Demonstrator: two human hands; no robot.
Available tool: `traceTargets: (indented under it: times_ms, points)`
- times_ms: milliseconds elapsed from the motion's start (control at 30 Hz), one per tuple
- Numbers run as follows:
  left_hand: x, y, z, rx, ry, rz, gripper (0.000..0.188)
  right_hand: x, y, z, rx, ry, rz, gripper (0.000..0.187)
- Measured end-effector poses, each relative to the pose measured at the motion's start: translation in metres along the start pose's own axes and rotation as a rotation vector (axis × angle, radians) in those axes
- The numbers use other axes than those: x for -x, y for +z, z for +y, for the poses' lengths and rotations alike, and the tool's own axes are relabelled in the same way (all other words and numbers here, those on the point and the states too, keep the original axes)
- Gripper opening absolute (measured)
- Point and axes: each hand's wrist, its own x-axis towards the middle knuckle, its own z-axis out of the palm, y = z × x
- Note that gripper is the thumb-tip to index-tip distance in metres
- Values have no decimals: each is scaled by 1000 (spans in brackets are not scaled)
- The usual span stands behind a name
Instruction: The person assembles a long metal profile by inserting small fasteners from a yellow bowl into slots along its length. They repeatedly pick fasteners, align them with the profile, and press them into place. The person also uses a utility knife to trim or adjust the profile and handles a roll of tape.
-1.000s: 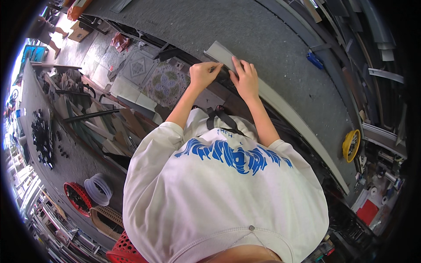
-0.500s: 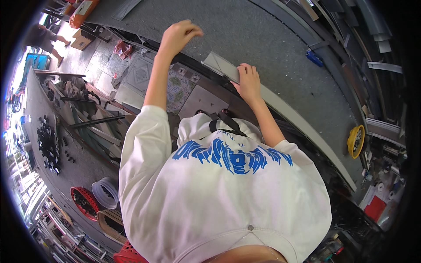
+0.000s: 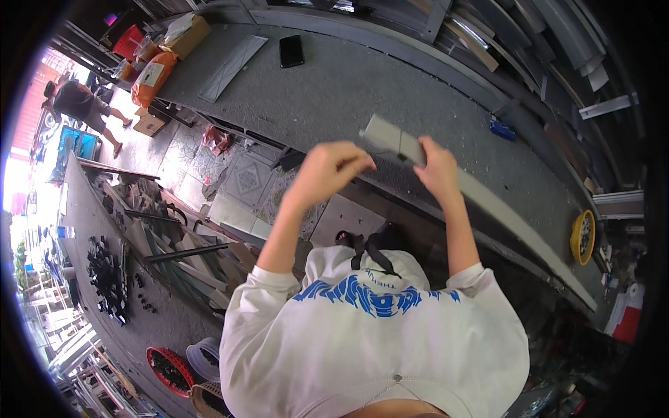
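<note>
A long, light grey bar point(image 3: 498, 212), like a hollow profile, runs from the middle of the workbench toward the far right. My right hand point(image 3: 439, 171) is closed on it a little behind its near-left end, thumb on the near side. Just left of that end, my left hand point(image 3: 329, 173) hangs over the bench's front edge, fingers curled and thumb pressed to them. Whatever it pinches, if anything, is too small to make out. A seam crosses the bar between its end and my right hand.
On the grey workbench point(image 3: 320, 97) lie a black phone point(image 3: 291, 51), a flat strip point(image 3: 233, 67) and a blue tool point(image 3: 502, 130). A yellow basket point(image 3: 583, 237) stands right. Left, a second table point(image 3: 164, 299) bears black pieces and a red basket point(image 3: 169, 371). A person point(image 3: 82, 104) stands far left.
My left hand has come down and right, closer to the bar's end. The bar's end has turned slightly in my right hand's grip. The view has shifted, bringing the phone into sight.
</note>
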Motion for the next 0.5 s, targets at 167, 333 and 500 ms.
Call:
traceTargets:
  times_ms: [167, 333, 500]
  points:
    - [-95, -12, -55, 308, -90, 93, 19, 29, -14, -25, -121, 88, -258, 55]
    - [-58, 95, -75, 499, -263, -612, 25, -1, -67, -35, -160, 153, -146, 57]
    - [40, 90, -108, 901, -393, -648, 34, -49, -73, -25, 4, 191, 101, 63]
